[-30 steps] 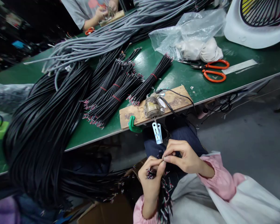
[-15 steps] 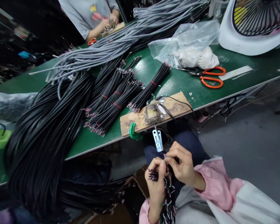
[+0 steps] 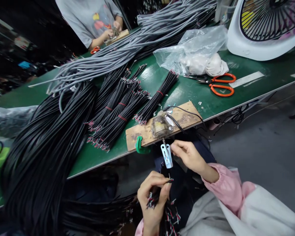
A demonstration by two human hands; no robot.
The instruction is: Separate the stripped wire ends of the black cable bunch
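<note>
My left hand (image 3: 153,196) is closed around a bundle of black cables (image 3: 151,200) whose cut ends show red and white wire tips. Between its thumb and forefinger one cable end (image 3: 170,180) sticks out just below a light blue clothes peg (image 3: 166,156). The peg hangs from a thin metal shaft on a small tape-wrapped motor (image 3: 160,126). My right hand (image 3: 188,156) is beside the peg's upper right side, fingers bent and tips drawn together; whether they touch the peg or pinch anything is unclear.
A green clamp (image 3: 140,146) holds the wooden board (image 3: 135,135) at the edge of the green table (image 3: 98,161). Tied cable bundles (image 3: 127,109), long grey cables (image 3: 108,60), orange-handled scissors (image 3: 222,84) and a white fan (image 3: 248,49) lie around. Across the table sits another person (image 3: 93,24).
My hands have parted: the right moved up from the wire tips to beside the peg, while the left went down and left with the bundle. The view has tilted slightly.
</note>
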